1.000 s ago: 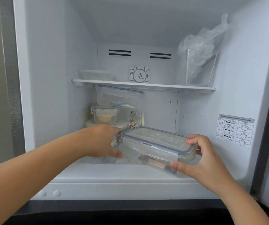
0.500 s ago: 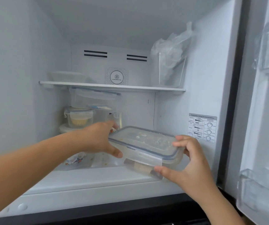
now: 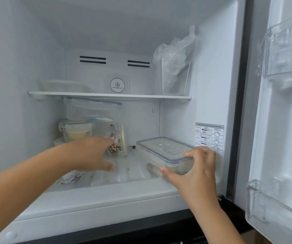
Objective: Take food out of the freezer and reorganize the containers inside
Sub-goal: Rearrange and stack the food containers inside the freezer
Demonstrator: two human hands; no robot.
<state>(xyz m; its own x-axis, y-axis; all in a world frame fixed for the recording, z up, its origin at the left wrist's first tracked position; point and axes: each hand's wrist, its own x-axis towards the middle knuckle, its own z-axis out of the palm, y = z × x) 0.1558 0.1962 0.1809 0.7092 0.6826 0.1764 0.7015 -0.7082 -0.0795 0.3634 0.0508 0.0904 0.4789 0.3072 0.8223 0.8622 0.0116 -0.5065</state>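
Observation:
A flat rectangular container with a blue-rimmed clip lid (image 3: 164,150) sits at the right of the freezer floor (image 3: 127,171), on top of another low container (image 3: 153,169). My right hand (image 3: 194,171) grips its near right corner, thumb under the rim and fingers over the lid. My left hand (image 3: 92,155) reaches in at the left with fingers extended and holds nothing; it is in front of a printed container (image 3: 117,141) standing on its edge. Behind it are a round tub with yellow food (image 3: 75,130) and a large clear box (image 3: 90,109) stacked higher.
A white shelf (image 3: 110,95) splits the freezer. On it stand a plastic bag in a clear bin (image 3: 175,67) at the right and a low clear box (image 3: 60,86) at the left. A printed lid (image 3: 71,177) lies at front left. The open door's bins (image 3: 286,46) are at the right.
The flat container moved right and back onto the freezer floor with my right hand. My left hand let go of it and shifted left toward the printed container.

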